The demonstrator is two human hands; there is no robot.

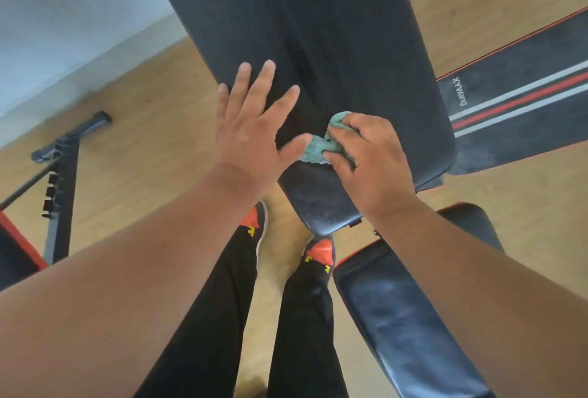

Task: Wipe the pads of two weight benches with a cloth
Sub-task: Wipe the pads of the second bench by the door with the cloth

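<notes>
A long black bench pad (318,31) runs from the top of the view down to my feet. My left hand (251,130) lies flat on its left side with the fingers spread. My right hand (372,159) grips a bunched green cloth (316,146) and presses it onto the pad near its lower end. The left thumb touches the cloth. A second black pad with red and grey stripes (521,111) lies at the right. Another dark pad with red trim (397,318) sits at the lower right.
A black metal bench frame with a notched bar (60,181) stands on the wooden floor (143,143) at the left. A white wall (63,31) fills the upper left. My feet in black and orange shoes (318,254) stand under the pad's end.
</notes>
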